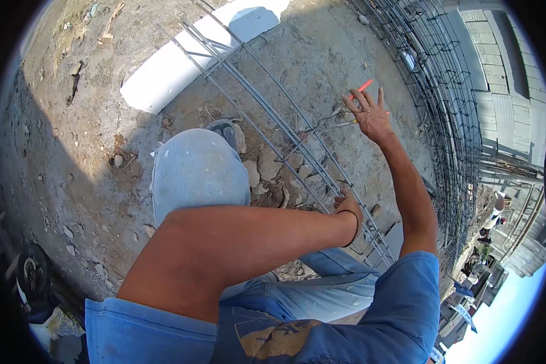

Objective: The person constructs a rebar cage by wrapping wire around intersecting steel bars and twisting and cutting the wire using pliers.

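A long rebar cage (267, 108) of thin steel bars with stirrups slants from the top of the head view down past my knees. My left hand (347, 208) is closed around a bar of it near my legs, its fingers partly hidden. Farther right, my right hand (373, 118) is raised over the ground beside the cage, some fingers stretched. It holds a pliers-like tool with red handles (362, 89); its metal end is hard to make out against thin wires and mud.
A white cylinder or pipe (170, 73) lies behind the cage. More wire-tied rebar cages (452, 121) are stacked along the right. Broken stones (267, 167) lie by my bent knee (200, 170). A wheel (33, 273) stands at lower left.
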Demonstrator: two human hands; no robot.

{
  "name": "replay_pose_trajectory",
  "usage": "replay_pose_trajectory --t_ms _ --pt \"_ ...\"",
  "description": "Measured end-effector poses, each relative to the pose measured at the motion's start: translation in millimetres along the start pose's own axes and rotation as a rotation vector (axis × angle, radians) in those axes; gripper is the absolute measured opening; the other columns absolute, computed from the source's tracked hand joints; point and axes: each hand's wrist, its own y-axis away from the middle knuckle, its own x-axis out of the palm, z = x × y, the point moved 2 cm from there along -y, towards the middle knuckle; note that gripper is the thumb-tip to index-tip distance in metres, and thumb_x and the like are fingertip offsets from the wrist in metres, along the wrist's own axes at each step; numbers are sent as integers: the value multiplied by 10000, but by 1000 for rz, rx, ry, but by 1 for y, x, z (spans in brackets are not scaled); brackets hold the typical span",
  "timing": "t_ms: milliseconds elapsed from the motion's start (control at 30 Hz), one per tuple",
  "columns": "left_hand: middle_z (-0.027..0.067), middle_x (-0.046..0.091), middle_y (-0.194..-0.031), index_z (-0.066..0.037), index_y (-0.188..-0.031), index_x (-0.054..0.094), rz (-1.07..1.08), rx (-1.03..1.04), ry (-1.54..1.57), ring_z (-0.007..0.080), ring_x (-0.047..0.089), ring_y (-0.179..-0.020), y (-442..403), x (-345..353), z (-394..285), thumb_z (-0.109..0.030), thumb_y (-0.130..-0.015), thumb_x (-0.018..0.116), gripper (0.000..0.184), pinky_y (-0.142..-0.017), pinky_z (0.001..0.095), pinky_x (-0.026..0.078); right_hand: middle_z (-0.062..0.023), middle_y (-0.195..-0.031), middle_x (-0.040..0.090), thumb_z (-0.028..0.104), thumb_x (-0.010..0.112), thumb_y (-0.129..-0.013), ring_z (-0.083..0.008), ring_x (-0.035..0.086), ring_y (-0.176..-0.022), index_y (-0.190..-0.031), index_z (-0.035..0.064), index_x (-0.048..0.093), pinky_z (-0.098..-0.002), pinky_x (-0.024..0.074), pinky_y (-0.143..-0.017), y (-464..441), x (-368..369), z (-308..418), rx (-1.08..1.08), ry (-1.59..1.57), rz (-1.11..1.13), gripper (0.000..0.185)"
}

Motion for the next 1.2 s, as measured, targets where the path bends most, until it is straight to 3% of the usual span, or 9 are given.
replay_pose_trajectory --t_ms 300,533,667,900,1200 --pt "210 614 -1396 -88 -1325 671 242 -16 -149 418 539 -1331 -36 19 -18 -383 -869 668 543 -1123 679 284 -56 -1560 406 78 474 -973 -265 414 -1425 -1581 278 337 -790 154 -1142 0 -12 2 119 111 9 654" --pt "159 547 -1493 -141 -1392 625 283 -33 -187 362 471 -1413 -33 16 -13 -453 -882 643 598 -1152 671 232 -55 -1586 382 107 454 -986 -266 398 -1440 -1579 287 334 -791 139 -1146 -15 -19 13 8 123 -3 631" --pt "154 535 -1507 -140 -1407 611 281 -14 -142 359 459 -1425 -11 6 -7 -460 -894 629 605 -1161 665 212 -59 -1514 459 122 460 -982 -284 445 -1379 -1506 280 442 -740 139 -1186 -22 -19 14 -65 162 27 548" --pt "157 534 -1508 -138 -1405 614 274 -69 -153 356 461 -1425 -23 8 -11 -469 -897 626 607 -1158 665 203 -57 -1400 537 147 516 -947 -288 514 -1279 -1321 245 578 -695 167 -1206 -27 -28 10 -100 121 -80 391" --pt "127 681 -1302 -110 -1262 694 248 -7 -259 361 589 -1251 -23 14 -14 -436 -891 645 496 -1118 656 256 -38 -1272 569 178 556 -917 -233 556 -1135 -1238 241 616 -704 180 -1198 -33 -28 9 -135 139 -174 333"
